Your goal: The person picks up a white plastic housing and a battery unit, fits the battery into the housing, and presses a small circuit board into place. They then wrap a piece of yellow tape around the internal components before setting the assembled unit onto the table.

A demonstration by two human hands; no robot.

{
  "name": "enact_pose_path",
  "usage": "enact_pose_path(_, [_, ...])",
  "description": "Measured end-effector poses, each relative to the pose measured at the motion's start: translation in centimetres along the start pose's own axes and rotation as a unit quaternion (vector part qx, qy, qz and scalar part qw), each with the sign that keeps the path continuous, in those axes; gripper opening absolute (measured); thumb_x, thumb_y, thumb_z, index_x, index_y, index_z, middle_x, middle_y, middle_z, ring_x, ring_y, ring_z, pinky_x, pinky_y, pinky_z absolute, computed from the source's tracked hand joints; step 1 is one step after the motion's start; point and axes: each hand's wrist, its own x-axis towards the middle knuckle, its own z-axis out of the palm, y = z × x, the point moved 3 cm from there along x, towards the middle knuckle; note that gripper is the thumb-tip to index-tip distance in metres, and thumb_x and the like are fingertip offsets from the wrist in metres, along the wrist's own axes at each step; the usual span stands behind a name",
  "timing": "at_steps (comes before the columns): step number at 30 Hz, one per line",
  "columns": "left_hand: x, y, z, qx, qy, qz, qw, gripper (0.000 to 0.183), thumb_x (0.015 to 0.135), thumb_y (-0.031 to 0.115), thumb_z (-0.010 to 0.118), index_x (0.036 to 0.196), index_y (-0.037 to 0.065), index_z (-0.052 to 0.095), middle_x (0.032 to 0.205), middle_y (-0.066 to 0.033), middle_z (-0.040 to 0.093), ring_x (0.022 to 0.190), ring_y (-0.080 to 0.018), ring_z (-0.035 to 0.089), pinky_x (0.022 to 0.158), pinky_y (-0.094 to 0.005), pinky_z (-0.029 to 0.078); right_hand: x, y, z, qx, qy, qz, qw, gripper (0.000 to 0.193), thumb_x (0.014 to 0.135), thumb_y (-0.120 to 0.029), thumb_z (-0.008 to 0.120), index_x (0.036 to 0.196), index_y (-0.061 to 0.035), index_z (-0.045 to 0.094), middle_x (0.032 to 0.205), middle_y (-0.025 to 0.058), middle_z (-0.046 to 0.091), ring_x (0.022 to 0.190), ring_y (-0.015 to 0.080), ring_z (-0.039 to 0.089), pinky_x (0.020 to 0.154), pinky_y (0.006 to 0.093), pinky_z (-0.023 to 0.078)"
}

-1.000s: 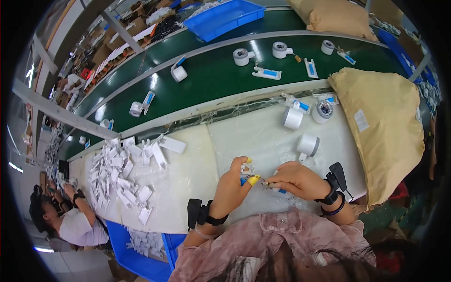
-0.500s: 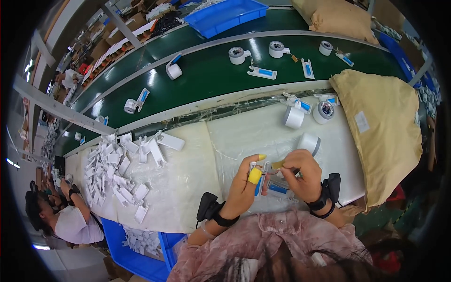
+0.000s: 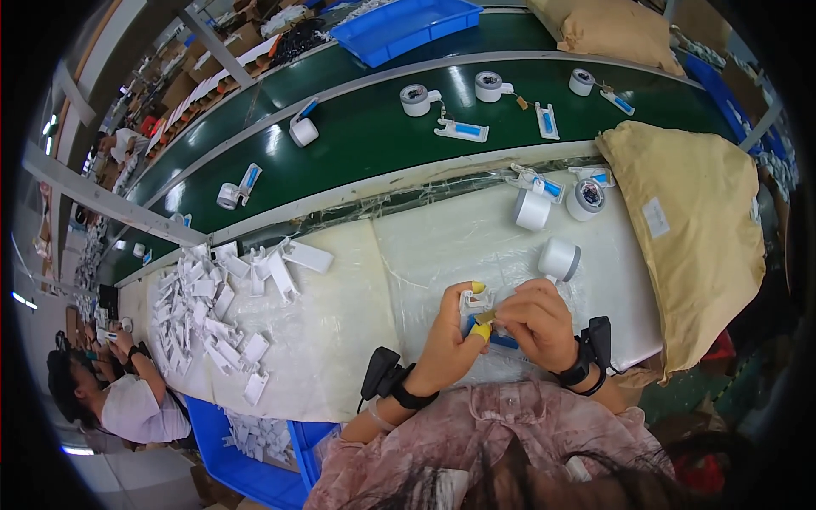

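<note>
My left hand [image 3: 452,342], with yellow finger covers on its thumb and a fingertip, grips a white plastic housing [image 3: 481,299] holding a blue cylindrical cell. A small flat tan piece [image 3: 485,317] lies across the housing by the left thumb. Against this piece the fingers of my right hand [image 3: 541,321] are pinched together; their tips partly hide it. Another white part with a blue cell [image 3: 505,341] lies beneath the hands, mostly covered. Just beyond my right hand is a white cylindrical unit with a grey rim [image 3: 558,259], lying on its side.
White plastic parts [image 3: 204,297] lie heaped on the table's left. Two more cylindrical units [image 3: 532,210] [image 3: 586,200] sit at its far side, near a tan sack [image 3: 688,246]. Behind runs a green conveyor [image 3: 357,153] with several units. A blue bin [image 3: 242,476] stands lower left; a co-worker [image 3: 136,399] sits beyond.
The units on the conveyor have shifted left. My left thumb has come down beside the tan piece, and my right hand has moved slightly left and nearer. The cylinder beyond it is less covered.
</note>
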Motion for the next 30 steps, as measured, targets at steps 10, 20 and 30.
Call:
enact_pose_path(10, [-0.2, -0.1, 0.4, 0.059, -0.043, 0.023, 0.997, 0.051, 0.084, -0.006, 0.041, 0.133, 0.001, 0.030, 0.100, -0.0082, 0.049, 0.081, -0.0115, 0.050, 0.076, -0.0257, 0.043, 0.2, -0.3, -0.2, -0.028, 0.036, -0.045, 0.998, 0.028, 0.063, -0.002, 0.074, 0.089, -0.0109, 0.067, 0.085, 0.0005, 0.065, 0.073, 0.0188, 0.059, 0.075, 0.0329, 0.042])
enact_pose_path(20, [-0.3, 0.1, 0.8, 0.052, -0.049, 0.037, 0.997, 0.048, 0.086, -0.005, 0.040, 0.132, 0.002, 0.030, 0.091, -0.0076, 0.053, 0.077, -0.0117, 0.052, 0.069, -0.0263, 0.045, -0.1, 0.1, -0.1, -0.027, 0.047, -0.043, 0.998, 0.028, 0.062, -0.004, 0.075, 0.088, -0.0115, 0.068, 0.084, -0.0002, 0.065, 0.073, 0.0189, 0.057, 0.074, 0.0330, 0.042])
enact_pose_path(30, [-0.4, 0.2, 0.4, 0.101, -0.058, 0.027, 0.993, 0.051, 0.084, 0.000, 0.047, 0.132, 0.000, 0.031, 0.095, -0.0161, 0.059, 0.085, -0.0250, 0.058, 0.078, -0.0344, 0.046, -0.2, 0.1, 0.1, -0.035, 0.045, -0.047, 0.997, 0.031, 0.060, -0.002, 0.075, 0.088, -0.0108, 0.067, 0.084, 0.0001, 0.065, 0.073, 0.0206, 0.057, 0.074, 0.0340, 0.042])
